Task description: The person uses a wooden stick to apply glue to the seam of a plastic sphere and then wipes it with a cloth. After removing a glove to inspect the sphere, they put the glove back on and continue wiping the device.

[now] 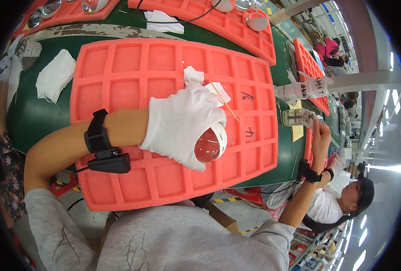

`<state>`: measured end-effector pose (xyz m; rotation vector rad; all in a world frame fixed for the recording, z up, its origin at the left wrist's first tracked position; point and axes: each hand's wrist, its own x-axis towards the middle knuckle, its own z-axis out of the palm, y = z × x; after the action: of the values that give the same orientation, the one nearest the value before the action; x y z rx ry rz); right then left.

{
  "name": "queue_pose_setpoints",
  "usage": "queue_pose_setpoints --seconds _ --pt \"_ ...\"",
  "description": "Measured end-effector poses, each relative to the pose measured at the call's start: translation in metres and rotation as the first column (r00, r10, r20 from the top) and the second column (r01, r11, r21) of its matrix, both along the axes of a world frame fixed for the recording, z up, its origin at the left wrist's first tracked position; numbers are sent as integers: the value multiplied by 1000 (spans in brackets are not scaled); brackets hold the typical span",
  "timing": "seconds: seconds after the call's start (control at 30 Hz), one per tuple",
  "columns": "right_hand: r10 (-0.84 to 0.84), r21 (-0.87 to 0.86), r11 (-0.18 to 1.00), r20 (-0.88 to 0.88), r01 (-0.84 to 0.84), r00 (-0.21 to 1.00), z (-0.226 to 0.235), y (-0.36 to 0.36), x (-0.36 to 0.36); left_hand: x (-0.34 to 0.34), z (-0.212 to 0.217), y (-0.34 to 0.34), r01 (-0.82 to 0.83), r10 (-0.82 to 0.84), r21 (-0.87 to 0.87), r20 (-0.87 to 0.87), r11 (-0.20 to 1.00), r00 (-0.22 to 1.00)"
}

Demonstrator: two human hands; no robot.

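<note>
My left hand (pixel 182 124), in a white glove, is closed round a shiny dome (pixel 210 147) with a white rim, which mirrors the red foam below. It is above the middle of a red foam tray (pixel 153 101) divided into square compartments. Thin wooden sticks (pixel 227 105) and a white cloth piece (pixel 223 92) show beside its fingertips; whether the fingers hold them I cannot tell. Off to the right, my bare right hand (pixel 321 132) has its fingers pinched at the mouth of a clear glass bottle (pixel 294 117) with liquid in it. What they pinch is hidden.
More red foam trays (pixel 236 31) bearing domes lie at the back. A white face mask (pixel 54 74) rests on the green table (pixel 38 122) at left. A pale post (pixel 363 83) rises at right. One person (pixel 345 198) sits to the right; another's arm shows at the left edge.
</note>
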<state>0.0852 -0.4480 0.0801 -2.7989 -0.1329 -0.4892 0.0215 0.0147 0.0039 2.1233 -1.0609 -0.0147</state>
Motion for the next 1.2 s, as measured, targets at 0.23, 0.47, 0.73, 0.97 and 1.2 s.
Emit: queue_pose_setpoints --seconds 0.23,0.47,0.73,0.97,1.2 --pt "-11 14 1000 -74 12 997 -2 -4 -3 -2 -11 -1 -13 13 1 56 1000 998" --pt "-75 172 981 -110 93 991 9 24 -16 2 -9 2 1 3 -52 83 999 997" --pt "452 548 774 -127 -317 883 4 184 -74 5 -5 3 17 -5 -67 174 998 985" --pt "815 -133 572 -26 -810 579 -13 251 -98 -3 -8 4 -42 57 -136 108 990 993" --pt "790 -320 569 -43 -757 612 -12 252 -113 -2 -3 7 26 -11 -93 157 995 987"
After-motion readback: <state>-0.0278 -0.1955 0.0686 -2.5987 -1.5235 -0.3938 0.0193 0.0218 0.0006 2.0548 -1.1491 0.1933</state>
